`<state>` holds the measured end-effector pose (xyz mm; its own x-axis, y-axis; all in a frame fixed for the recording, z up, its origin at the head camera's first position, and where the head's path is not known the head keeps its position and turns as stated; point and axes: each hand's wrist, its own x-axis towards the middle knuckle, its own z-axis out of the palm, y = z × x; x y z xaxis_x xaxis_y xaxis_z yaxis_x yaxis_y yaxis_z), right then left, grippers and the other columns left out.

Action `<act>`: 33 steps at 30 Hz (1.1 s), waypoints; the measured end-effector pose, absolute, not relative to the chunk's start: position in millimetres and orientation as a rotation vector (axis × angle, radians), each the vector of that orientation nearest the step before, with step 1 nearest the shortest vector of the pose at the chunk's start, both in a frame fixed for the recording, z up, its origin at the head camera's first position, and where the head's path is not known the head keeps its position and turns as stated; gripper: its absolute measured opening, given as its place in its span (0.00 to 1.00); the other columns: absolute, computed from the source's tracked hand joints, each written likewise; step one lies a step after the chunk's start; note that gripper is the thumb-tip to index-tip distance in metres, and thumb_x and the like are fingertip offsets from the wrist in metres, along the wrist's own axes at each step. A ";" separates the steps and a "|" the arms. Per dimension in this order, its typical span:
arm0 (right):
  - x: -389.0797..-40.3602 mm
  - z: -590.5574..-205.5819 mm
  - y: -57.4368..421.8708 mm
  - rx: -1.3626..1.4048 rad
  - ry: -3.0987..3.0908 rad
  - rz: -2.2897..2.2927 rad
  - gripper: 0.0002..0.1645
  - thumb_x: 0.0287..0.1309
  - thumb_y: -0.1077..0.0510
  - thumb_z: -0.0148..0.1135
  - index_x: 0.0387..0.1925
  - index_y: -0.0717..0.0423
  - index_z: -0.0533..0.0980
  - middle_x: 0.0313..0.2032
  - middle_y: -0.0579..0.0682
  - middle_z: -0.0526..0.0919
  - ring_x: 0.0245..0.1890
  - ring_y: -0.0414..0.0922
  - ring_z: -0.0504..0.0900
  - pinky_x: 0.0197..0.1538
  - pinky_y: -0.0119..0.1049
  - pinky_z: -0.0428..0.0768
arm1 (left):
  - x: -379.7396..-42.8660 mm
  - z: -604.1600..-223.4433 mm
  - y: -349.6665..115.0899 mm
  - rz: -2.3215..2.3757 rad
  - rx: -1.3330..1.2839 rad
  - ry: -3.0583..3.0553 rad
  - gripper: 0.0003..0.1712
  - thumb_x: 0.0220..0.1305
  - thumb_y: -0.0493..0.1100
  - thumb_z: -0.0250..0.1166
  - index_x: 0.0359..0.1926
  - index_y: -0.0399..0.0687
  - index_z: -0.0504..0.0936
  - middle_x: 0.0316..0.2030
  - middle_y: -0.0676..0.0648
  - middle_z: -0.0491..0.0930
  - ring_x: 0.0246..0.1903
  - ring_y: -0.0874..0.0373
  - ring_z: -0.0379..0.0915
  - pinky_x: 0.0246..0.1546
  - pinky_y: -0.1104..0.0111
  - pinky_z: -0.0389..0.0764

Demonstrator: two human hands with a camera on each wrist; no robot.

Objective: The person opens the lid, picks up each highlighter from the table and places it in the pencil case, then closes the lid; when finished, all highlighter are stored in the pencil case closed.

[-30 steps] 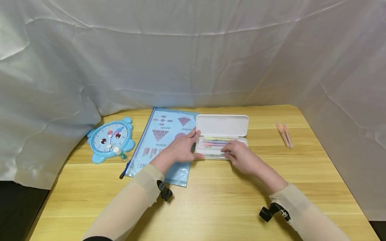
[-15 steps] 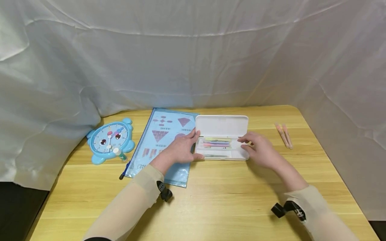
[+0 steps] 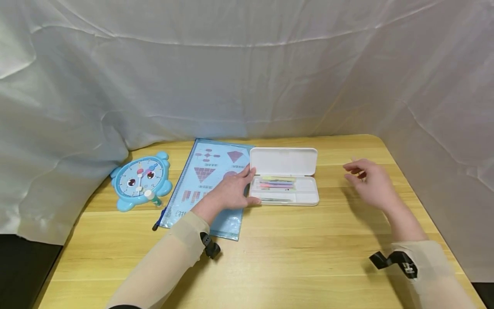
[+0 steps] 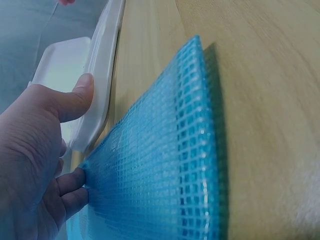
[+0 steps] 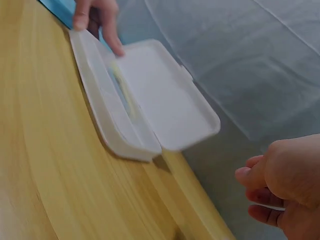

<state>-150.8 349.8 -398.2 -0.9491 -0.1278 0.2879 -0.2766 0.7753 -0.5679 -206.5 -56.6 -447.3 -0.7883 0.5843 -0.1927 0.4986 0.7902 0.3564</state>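
Observation:
A white pencil case (image 3: 306,197) lies with its lid (image 3: 283,161) raised at the back. Several pastel pens (image 3: 277,184) sit in its rear compartment, and a slim clear item (image 3: 275,199) lies in the front one. My left hand (image 3: 231,191) grips the case's left end, thumb at the front corner and fingers toward the lid. In the left wrist view the thumb (image 4: 82,95) presses the case's wall. Well to the right, my right hand (image 3: 372,184) hovers over the table, fingers loosely bent and nothing seen in them. It covers the two pink-capped pens there.
A blue mesh zip pouch (image 3: 185,184) with a printed sheet lies under the left forearm, beside the case. Farther left are a blue toy clock (image 3: 140,180) and a small glue stick (image 3: 153,198). A grey curtain (image 3: 247,86) closes off the back and sides.
My right hand has left the inside of the pencil case and moved right, over the two loose pens. The pens in the case are uncovered. My left hand stays at the case.

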 end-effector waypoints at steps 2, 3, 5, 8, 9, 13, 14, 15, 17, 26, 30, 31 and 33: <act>-150.7 -400.0 358.4 0.270 -2.738 0.938 0.11 0.68 0.69 0.68 0.50 0.70 0.83 0.44 0.65 0.86 0.41 0.58 0.83 0.42 0.23 0.72 | -206.2 -446.7 -56.5 0.414 0.832 2.688 0.65 0.65 0.76 0.65 0.86 0.51 0.42 0.84 0.44 0.39 0.76 0.40 0.60 0.76 0.49 0.56; -150.8 -401.2 362.4 0.246 -2.737 0.939 0.12 0.68 0.69 0.68 0.50 0.70 0.83 0.43 0.66 0.86 0.40 0.58 0.83 0.41 0.22 0.72 | -206.1 -446.6 -56.6 0.417 0.832 2.689 0.65 0.65 0.76 0.65 0.86 0.51 0.42 0.84 0.44 0.39 0.76 0.40 0.60 0.76 0.50 0.56; -151.5 -404.6 369.7 0.201 -2.737 0.941 0.13 0.68 0.69 0.69 0.51 0.71 0.83 0.42 0.66 0.86 0.40 0.58 0.83 0.41 0.21 0.72 | -205.9 -446.5 -56.7 0.425 0.830 2.687 0.65 0.65 0.76 0.65 0.86 0.51 0.42 0.84 0.44 0.39 0.76 0.40 0.60 0.76 0.50 0.56; -153.3 -410.4 379.2 0.133 -2.740 0.939 0.14 0.67 0.69 0.68 0.52 0.72 0.82 0.42 0.67 0.86 0.40 0.58 0.83 0.39 0.18 0.71 | -206.1 -446.6 -56.8 0.440 0.830 2.684 0.65 0.65 0.76 0.65 0.86 0.51 0.42 0.84 0.44 0.39 0.75 0.40 0.61 0.75 0.50 0.59; -153.9 -412.6 382.1 0.111 -2.742 0.940 0.15 0.68 0.68 0.68 0.53 0.72 0.82 0.43 0.68 0.86 0.40 0.59 0.83 0.38 0.18 0.71 | -206.2 -446.8 -56.9 0.445 0.832 2.682 0.65 0.65 0.75 0.65 0.86 0.51 0.42 0.84 0.44 0.39 0.75 0.40 0.61 0.75 0.51 0.60; -156.3 -421.7 391.7 0.027 -2.757 0.922 0.17 0.69 0.67 0.67 0.54 0.75 0.81 0.42 0.69 0.85 0.41 0.61 0.84 0.37 0.16 0.69 | -206.9 -447.8 -57.2 0.455 0.833 2.675 0.65 0.65 0.76 0.65 0.86 0.52 0.42 0.84 0.44 0.39 0.75 0.40 0.62 0.74 0.51 0.63; -156.9 -424.0 393.6 0.007 -2.760 0.915 0.17 0.69 0.66 0.67 0.54 0.75 0.81 0.42 0.70 0.85 0.41 0.62 0.85 0.37 0.16 0.69 | -207.0 -448.1 -57.3 0.456 0.832 2.674 0.65 0.65 0.76 0.65 0.86 0.52 0.42 0.84 0.44 0.39 0.75 0.40 0.62 0.74 0.51 0.63; -157.8 -426.7 395.4 -0.007 -2.762 0.902 0.17 0.69 0.66 0.67 0.54 0.75 0.81 0.42 0.70 0.85 0.41 0.63 0.85 0.36 0.16 0.68 | -207.1 -448.3 -57.4 0.456 0.831 2.673 0.65 0.65 0.76 0.65 0.86 0.52 0.42 0.84 0.44 0.39 0.75 0.40 0.62 0.74 0.51 0.63; -159.5 -431.7 398.2 -0.029 -2.766 0.872 0.16 0.68 0.66 0.68 0.52 0.75 0.82 0.41 0.70 0.86 0.40 0.63 0.86 0.35 0.16 0.68 | -206.8 -448.4 -57.5 0.453 0.830 2.674 0.65 0.65 0.76 0.65 0.86 0.52 0.42 0.84 0.44 0.38 0.75 0.40 0.62 0.74 0.51 0.63; -165.1 -445.7 400.7 -0.068 -2.863 0.737 0.13 0.64 0.64 0.72 0.42 0.74 0.82 0.34 0.66 0.86 0.35 0.62 0.83 0.40 0.57 0.79 | -204.9 -446.8 -57.1 0.450 0.830 2.678 0.65 0.65 0.75 0.65 0.86 0.52 0.42 0.84 0.44 0.39 0.75 0.40 0.61 0.77 0.49 0.55; -164.6 -444.8 398.7 -0.079 -2.905 0.723 0.14 0.65 0.64 0.71 0.42 0.75 0.82 0.34 0.66 0.86 0.37 0.65 0.83 0.43 0.63 0.79 | -205.1 -445.6 -56.8 0.458 0.830 2.675 0.64 0.66 0.75 0.65 0.86 0.51 0.42 0.84 0.44 0.39 0.75 0.40 0.62 0.76 0.49 0.57; -164.5 -444.4 398.1 -0.083 -2.913 0.723 0.14 0.65 0.64 0.70 0.42 0.75 0.82 0.34 0.66 0.86 0.37 0.66 0.83 0.43 0.63 0.79 | -205.2 -445.2 -56.8 0.458 0.828 2.674 0.65 0.66 0.75 0.65 0.86 0.52 0.42 0.84 0.45 0.38 0.75 0.40 0.62 0.76 0.49 0.57; -165.0 -443.9 396.2 -0.099 -2.921 0.721 0.13 0.65 0.63 0.70 0.42 0.74 0.82 0.34 0.66 0.86 0.37 0.65 0.83 0.43 0.62 0.79 | -205.7 -445.5 -56.8 0.455 0.826 2.675 0.65 0.65 0.75 0.65 0.86 0.52 0.42 0.84 0.45 0.38 0.75 0.40 0.62 0.76 0.50 0.58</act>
<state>-165.0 396.2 -443.9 -0.9892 0.0950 0.1116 0.0322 0.8836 -0.4672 -205.7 -56.8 -445.5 -0.7882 0.5846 -0.1923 0.4881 0.7842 0.3832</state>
